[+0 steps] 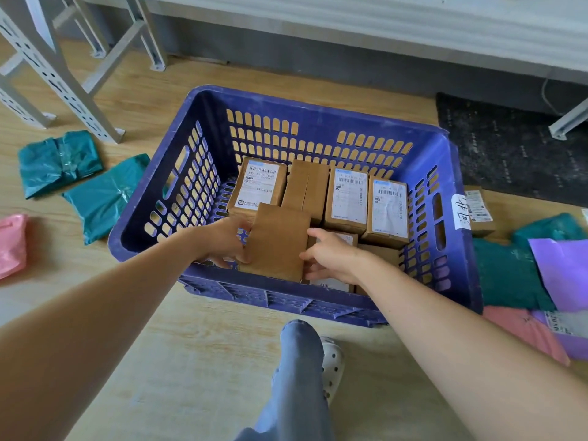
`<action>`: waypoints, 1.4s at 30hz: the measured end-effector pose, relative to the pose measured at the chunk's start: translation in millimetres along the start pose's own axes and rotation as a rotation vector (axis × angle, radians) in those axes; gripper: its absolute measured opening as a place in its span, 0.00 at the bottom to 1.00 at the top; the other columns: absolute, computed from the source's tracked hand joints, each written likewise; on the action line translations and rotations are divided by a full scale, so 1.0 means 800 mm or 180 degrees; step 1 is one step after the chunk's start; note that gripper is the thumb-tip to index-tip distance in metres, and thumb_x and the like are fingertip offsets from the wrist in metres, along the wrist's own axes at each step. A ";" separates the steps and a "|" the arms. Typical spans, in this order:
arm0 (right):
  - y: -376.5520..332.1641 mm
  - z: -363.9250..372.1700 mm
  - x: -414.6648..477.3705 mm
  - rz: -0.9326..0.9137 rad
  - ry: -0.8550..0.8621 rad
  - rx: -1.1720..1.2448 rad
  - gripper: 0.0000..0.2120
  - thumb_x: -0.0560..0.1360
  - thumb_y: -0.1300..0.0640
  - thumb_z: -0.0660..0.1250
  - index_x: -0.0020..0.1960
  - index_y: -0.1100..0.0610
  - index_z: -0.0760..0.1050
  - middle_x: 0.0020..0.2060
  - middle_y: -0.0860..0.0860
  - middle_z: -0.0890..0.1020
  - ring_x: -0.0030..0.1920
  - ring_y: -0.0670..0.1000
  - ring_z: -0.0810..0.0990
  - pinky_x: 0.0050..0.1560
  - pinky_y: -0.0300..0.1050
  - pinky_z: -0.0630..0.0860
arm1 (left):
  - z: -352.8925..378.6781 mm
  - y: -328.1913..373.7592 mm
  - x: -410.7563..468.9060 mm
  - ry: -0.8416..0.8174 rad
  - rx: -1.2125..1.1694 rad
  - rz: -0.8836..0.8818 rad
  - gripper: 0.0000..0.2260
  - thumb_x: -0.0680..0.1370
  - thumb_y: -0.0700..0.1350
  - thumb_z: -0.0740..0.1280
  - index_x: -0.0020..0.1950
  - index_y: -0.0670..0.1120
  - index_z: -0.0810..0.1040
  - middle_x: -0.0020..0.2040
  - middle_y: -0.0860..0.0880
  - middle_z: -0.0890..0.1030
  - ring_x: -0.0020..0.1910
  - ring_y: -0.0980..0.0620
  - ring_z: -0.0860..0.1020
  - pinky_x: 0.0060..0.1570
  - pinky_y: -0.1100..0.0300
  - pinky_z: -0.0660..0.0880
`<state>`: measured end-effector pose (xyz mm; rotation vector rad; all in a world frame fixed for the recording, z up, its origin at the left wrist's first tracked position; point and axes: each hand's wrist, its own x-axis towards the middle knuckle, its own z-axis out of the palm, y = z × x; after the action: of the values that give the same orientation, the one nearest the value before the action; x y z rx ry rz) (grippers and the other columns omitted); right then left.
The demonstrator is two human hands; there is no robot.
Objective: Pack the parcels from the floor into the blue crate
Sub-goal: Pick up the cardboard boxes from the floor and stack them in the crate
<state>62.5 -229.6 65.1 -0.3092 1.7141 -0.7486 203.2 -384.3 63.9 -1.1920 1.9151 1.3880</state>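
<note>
The blue crate (318,117) sits on the wooden floor (197,361) in the middle of the frame. Both hands reach over its near rim. The left hand (222,240) grips the left edge of a plain box (276,240), with its fingertips tucked out of sight behind the cardboard. The right hand (334,259) holds the right edge, fingers spread along it. The plain box is low inside the crate near the front wall, and I cannot tell whether it rests on the bottom.

Four cardboard boxes stand in a row along the back wall. Three show white shipping labels (348,198), but the print is too small to read. Another labelled box (348,239) lies under the right hand, mostly covered.

Two teal mailers (105,195) lie on the floor at centre left, and a pink mailer (11,243) is cut off by the left edge. At the right a heap of teal, purple and pink mailers (563,268) runs out of the frame. A small cardboard box (480,214) is half hidden behind the crate's right wall, beside a handwritten white tag (461,211). A leg in jeans (299,377) and a white clog (332,364) show at bottom centre.
</note>
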 end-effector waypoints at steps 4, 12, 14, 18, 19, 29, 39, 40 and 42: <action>0.006 0.001 0.011 0.0092 0.0013 -0.0132 0.32 0.78 0.68 0.60 0.77 0.52 0.53 0.70 0.53 0.66 0.58 0.53 0.73 0.57 0.48 0.78 | 0.002 0.002 0.009 -0.0177 0.0204 -0.0063 0.36 0.71 0.31 0.70 0.72 0.51 0.60 0.57 0.44 0.74 0.56 0.44 0.76 0.52 0.49 0.79; 0.014 -0.004 0.021 0.0530 -0.0137 -0.0113 0.21 0.77 0.70 0.58 0.69 0.63 0.66 0.64 0.58 0.70 0.64 0.56 0.72 0.56 0.44 0.77 | 0.003 0.003 0.028 -0.0601 0.0160 -0.0315 0.39 0.73 0.28 0.67 0.76 0.52 0.53 0.71 0.40 0.64 0.63 0.42 0.70 0.63 0.45 0.72; 0.017 -0.004 0.027 0.0523 -0.0124 -0.0200 0.21 0.77 0.71 0.58 0.69 0.65 0.66 0.62 0.58 0.71 0.63 0.56 0.72 0.61 0.46 0.76 | 0.002 0.002 0.031 -0.0614 0.0085 -0.0303 0.39 0.72 0.26 0.66 0.75 0.52 0.54 0.71 0.39 0.64 0.60 0.42 0.72 0.61 0.46 0.74; 0.019 0.004 0.031 0.0353 -0.0135 -0.0164 0.22 0.77 0.72 0.55 0.71 0.70 0.61 0.68 0.68 0.68 0.68 0.65 0.68 0.67 0.54 0.69 | -0.004 -0.005 0.036 -0.0564 -0.0060 -0.0232 0.38 0.71 0.24 0.65 0.72 0.52 0.58 0.71 0.39 0.64 0.64 0.40 0.71 0.55 0.47 0.78; 0.020 0.005 0.031 0.0352 -0.0162 -0.0124 0.22 0.77 0.72 0.54 0.70 0.71 0.61 0.68 0.68 0.67 0.69 0.65 0.68 0.68 0.55 0.68 | -0.005 -0.007 0.037 -0.0562 -0.0084 -0.0238 0.37 0.71 0.23 0.65 0.71 0.52 0.59 0.71 0.39 0.64 0.64 0.40 0.71 0.55 0.47 0.78; 0.027 -0.011 0.032 0.0559 -0.0142 0.0099 0.26 0.73 0.76 0.54 0.69 0.63 0.65 0.72 0.58 0.63 0.71 0.59 0.64 0.63 0.47 0.73 | -0.007 -0.009 0.042 -0.0759 -0.0014 -0.0264 0.33 0.73 0.27 0.65 0.71 0.52 0.60 0.74 0.45 0.64 0.64 0.44 0.73 0.60 0.45 0.74; 0.019 -0.001 0.021 0.0509 -0.0198 -0.0282 0.18 0.76 0.73 0.55 0.66 0.72 0.66 0.67 0.71 0.65 0.69 0.68 0.64 0.69 0.56 0.62 | 0.001 -0.001 0.027 -0.0659 0.0980 -0.0209 0.27 0.77 0.34 0.64 0.74 0.48 0.61 0.74 0.49 0.65 0.71 0.45 0.65 0.65 0.48 0.71; 0.019 -0.002 0.019 0.0497 -0.0166 -0.0271 0.14 0.76 0.72 0.54 0.59 0.69 0.71 0.64 0.72 0.69 0.67 0.68 0.66 0.68 0.56 0.63 | 0.001 0.000 0.024 -0.0642 0.1008 -0.0186 0.25 0.77 0.34 0.64 0.72 0.49 0.63 0.73 0.49 0.66 0.70 0.45 0.66 0.65 0.48 0.71; 0.016 -0.007 0.012 0.0423 -0.0054 -0.0279 0.11 0.76 0.71 0.56 0.43 0.58 0.72 0.52 0.65 0.75 0.59 0.62 0.74 0.64 0.53 0.70 | 0.002 0.003 0.016 -0.0529 0.0947 -0.0121 0.24 0.77 0.35 0.64 0.71 0.50 0.65 0.71 0.49 0.68 0.68 0.45 0.68 0.63 0.50 0.73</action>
<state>56.6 -223.0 50.5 -0.2582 1.7363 -0.5735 194.4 -387.4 55.0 -0.9359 1.8903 1.0978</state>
